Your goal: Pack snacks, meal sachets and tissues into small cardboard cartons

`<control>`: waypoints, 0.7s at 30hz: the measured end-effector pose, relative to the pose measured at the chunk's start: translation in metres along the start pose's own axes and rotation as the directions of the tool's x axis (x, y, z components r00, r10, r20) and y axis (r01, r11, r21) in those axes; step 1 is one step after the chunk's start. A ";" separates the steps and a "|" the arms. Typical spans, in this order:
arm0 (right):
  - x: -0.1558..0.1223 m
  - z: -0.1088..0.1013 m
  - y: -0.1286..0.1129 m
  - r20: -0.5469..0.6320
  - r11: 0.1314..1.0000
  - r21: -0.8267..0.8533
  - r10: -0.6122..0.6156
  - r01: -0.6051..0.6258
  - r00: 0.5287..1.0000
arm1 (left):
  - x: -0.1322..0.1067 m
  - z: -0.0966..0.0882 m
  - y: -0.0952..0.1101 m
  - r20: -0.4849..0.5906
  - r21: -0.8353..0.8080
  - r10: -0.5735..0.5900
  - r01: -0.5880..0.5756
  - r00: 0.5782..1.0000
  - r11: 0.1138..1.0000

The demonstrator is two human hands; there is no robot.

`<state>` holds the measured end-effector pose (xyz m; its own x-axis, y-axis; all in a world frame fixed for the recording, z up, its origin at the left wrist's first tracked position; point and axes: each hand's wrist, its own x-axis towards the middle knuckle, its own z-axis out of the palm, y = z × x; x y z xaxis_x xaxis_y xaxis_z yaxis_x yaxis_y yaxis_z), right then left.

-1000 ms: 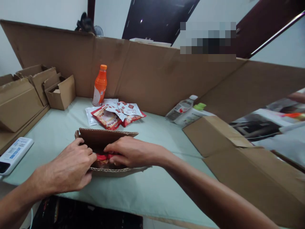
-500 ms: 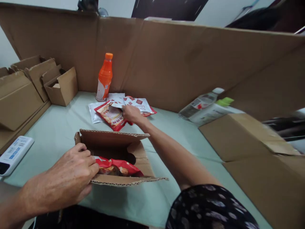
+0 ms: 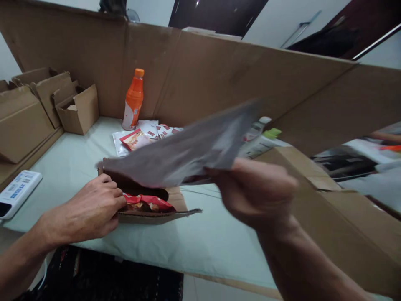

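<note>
A small open cardboard box [image 3: 175, 200] lies on the pale green table top [image 3: 194, 246], with a red snack packet [image 3: 147, 202] inside. My left hand [image 3: 90, 209] grips the box's left edge, fingers curled over the rim. My right hand [image 3: 255, 192] is raised above the table to the right of the box, blurred by motion, and closed on a flat packet [image 3: 188, 152] that shows its silvery-grey back and stretches left over the box.
More packets [image 3: 140, 136] lie behind the box beside an orange bottle [image 3: 133, 100]. Empty cardboard boxes [image 3: 75, 108] stand at the left, a white device [image 3: 17, 192] at the left edge. Water bottles [image 3: 260, 133] and a flattened box [image 3: 313, 175] lie right. A cardboard wall [image 3: 219, 75] encloses the table.
My right hand left the box, reached to the pile of packets, and has come back toward me holding one packet. My left hand stayed on the box.
</note>
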<state>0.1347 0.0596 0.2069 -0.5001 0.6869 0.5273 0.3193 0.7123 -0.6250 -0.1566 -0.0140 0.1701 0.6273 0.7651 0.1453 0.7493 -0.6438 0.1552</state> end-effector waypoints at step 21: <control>0.042 0.054 0.025 0.776 0.989 -0.145 0.102 0.018 0.622 | -0.003 -0.007 0.005 0.059 0.016 -0.092 0.092 0.994 0.996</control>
<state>0.0781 0.0986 0.1825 -0.9034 0.3879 -0.1825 0.4231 0.7382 -0.5254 -0.1562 -0.0199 0.1775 0.5668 0.8207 0.0727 0.8069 -0.5708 0.1522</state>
